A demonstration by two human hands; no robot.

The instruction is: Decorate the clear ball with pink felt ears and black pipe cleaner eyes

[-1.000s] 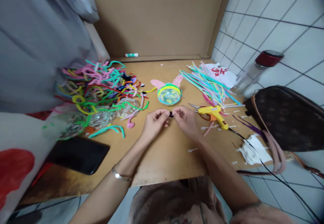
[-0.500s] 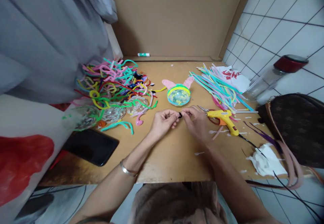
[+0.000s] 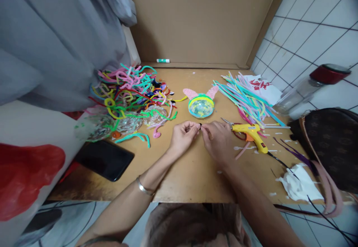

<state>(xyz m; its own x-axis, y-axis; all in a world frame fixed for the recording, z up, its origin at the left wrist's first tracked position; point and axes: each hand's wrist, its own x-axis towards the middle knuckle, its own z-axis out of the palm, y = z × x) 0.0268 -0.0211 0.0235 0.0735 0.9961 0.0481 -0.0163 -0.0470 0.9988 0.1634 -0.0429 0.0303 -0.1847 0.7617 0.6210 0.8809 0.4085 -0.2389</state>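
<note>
At the middle of the wooden table my left hand (image 3: 184, 137) and my right hand (image 3: 216, 139) meet fingertip to fingertip. Both pinch a small black piece (image 3: 200, 124), mostly covered by the fingers. Just beyond them sits a round clear bowl shape (image 3: 201, 107) with yellow, green and blue bands and two pink ears. A yellow glue gun (image 3: 250, 129) lies right of my right hand, over a pair of scissors (image 3: 228, 121). Left of my left hand is a pink curled pipe cleaner (image 3: 157, 133).
Tangled pipe cleaners (image 3: 131, 86) and clear discs (image 3: 127, 123) lie left, near a black phone (image 3: 104, 160). Straight pipe cleaners (image 3: 246, 98), a bottle (image 3: 302, 90), a brown bag (image 3: 330, 142) and crumpled tissue (image 3: 300, 183) are right. A glue stick (image 3: 163, 60) is at the back.
The whole view has shifted, so things appear slightly further right. My fingers have closed further over the black piece, and less of it shows.
</note>
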